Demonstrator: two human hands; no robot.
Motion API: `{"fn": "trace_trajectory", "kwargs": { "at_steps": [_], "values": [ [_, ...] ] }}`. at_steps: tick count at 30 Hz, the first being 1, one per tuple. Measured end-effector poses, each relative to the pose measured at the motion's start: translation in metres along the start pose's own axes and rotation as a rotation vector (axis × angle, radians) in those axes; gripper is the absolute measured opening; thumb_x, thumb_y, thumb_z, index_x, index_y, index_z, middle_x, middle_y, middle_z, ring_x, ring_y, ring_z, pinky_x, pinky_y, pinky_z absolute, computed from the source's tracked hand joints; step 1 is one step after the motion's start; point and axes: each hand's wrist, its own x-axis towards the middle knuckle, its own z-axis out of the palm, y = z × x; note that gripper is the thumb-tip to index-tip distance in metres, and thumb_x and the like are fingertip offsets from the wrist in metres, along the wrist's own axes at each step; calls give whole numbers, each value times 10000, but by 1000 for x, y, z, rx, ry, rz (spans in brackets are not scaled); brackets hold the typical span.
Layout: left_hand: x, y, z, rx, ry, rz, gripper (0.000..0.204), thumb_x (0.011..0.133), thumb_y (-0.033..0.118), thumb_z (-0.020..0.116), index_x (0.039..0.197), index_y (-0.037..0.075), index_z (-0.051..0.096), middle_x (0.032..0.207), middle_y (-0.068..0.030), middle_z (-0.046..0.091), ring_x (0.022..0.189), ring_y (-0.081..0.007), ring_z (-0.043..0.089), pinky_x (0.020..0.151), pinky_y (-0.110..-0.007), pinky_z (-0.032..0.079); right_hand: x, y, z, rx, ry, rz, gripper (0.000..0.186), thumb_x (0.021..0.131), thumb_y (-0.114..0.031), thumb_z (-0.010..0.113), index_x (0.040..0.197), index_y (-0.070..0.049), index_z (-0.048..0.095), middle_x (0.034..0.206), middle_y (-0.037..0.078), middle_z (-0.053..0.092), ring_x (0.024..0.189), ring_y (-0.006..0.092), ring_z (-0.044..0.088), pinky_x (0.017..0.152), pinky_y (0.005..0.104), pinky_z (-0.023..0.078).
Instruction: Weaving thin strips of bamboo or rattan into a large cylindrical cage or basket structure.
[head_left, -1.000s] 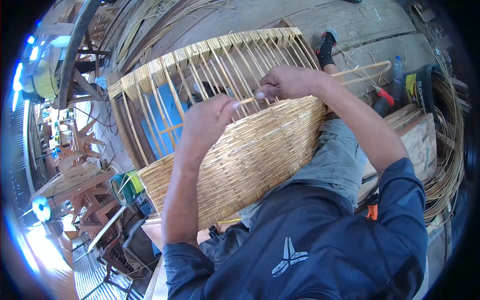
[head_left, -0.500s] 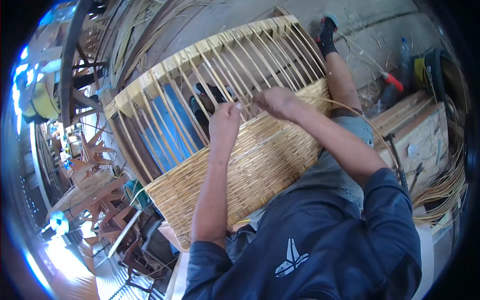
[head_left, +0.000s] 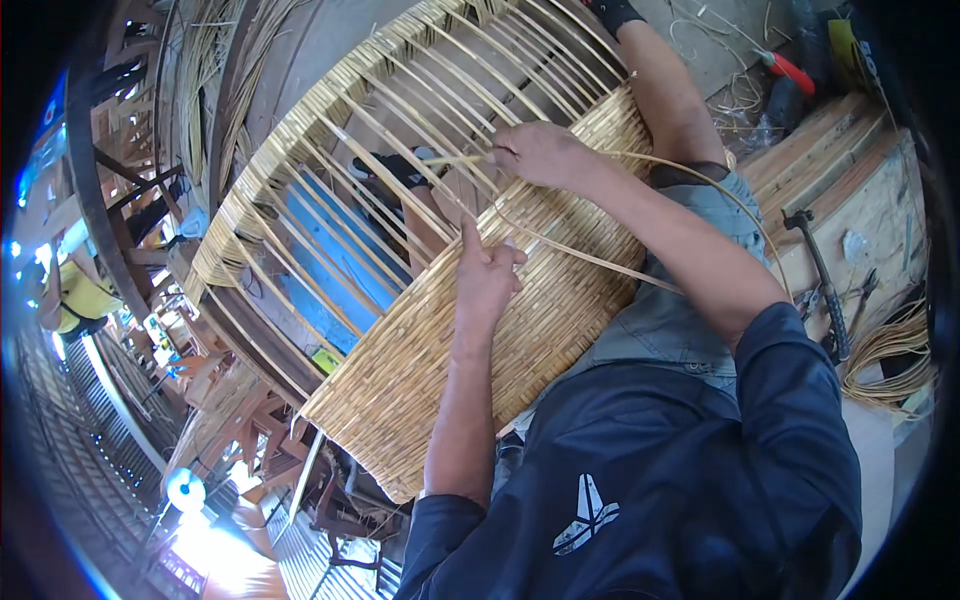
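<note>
"Grey floor point(head_left: 685, 80) spreads at the upper right of the frame. Wooden planks point(head_left: 800, 160) with a hammer point(head_left: 825, 270) are at right, and ribbed metal sheets point(head_left: 65, 420) at lower left."
"Where is the woven panel point(head_left: 560, 290)?"
"It lies at the centre of the frame, under both hands."
"And these hands?"
"They are apart. The right hand point(head_left: 545, 155) pinches a cane strip point(head_left: 455, 160) by the panel's upper edge; the left hand point(head_left: 487, 280) is half-opened, index finger near the same edge."
</note>
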Motion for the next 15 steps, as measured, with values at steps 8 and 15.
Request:
{"fn": "trace_trajectory", "kwargs": {
  "at_steps": [8, 15],
  "values": [
    [11, 10, -74, 1021, 716, 636, 385, 883, 264, 508, 1206, 59, 546, 1217, -196, 518, 1139, -377, 479, 930, -493, 367, 4, -34, 7, -68, -224, 109, 291, 876, -290, 522, 887, -26, 645, 859, 213, 634, 802, 379, 611, 759, 446, 483],
    [52, -8, -90, 916, 718, 494, 278, 846, 248, 584, 999, 23, 644, 1280, -164, 442, 1206, -378, 362, 1009, -493, 254, 9, -58, 31, -68, -261, 70, 313, 902, -347, 512, 1004, -64, 600, 882, 209, 638, 830, 359, 616, 781, 443, 479]
  ]
}}
